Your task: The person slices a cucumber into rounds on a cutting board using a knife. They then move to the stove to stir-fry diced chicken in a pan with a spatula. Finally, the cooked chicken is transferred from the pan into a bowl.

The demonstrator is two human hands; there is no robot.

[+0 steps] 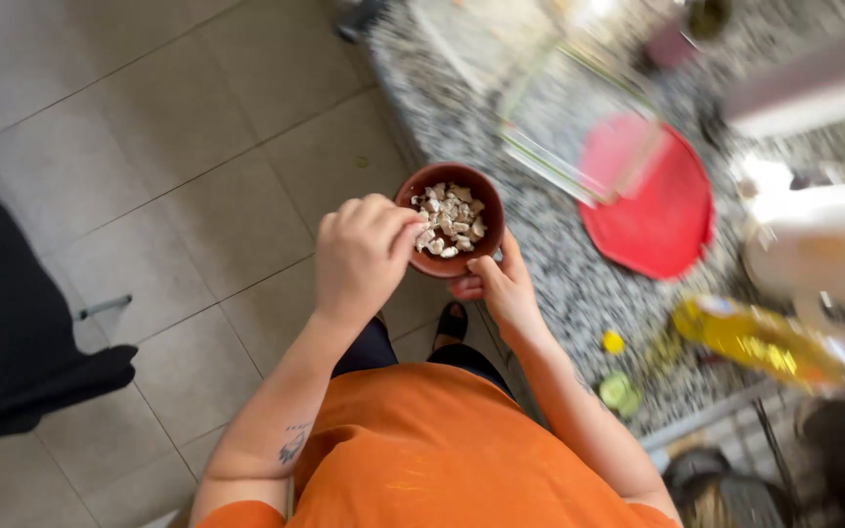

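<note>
**One bowl of pale pieces, held in two hands at the counter's edge**

There is one small brown bowl, round, with its open mouth turned up toward the camera. Being round, it has no long axis to tell. It is filled with many small pale chopped pieces, too many and too small to count. The bowl hangs just at the edge of the speckled stone counter, partly over the tiled floor.

Two hands work on it. The right hand cups the bowl from below, fingers curled around its underside. The left hand is bunched, its fingertips pinched together at the bowl's near rim, touching the pieces.

On the counter lie one red round mat, one clear glass dish overlapping it, one yellow bottle on its side pointing left to right, one small yellow cap, and one white jug, blurred.
</note>
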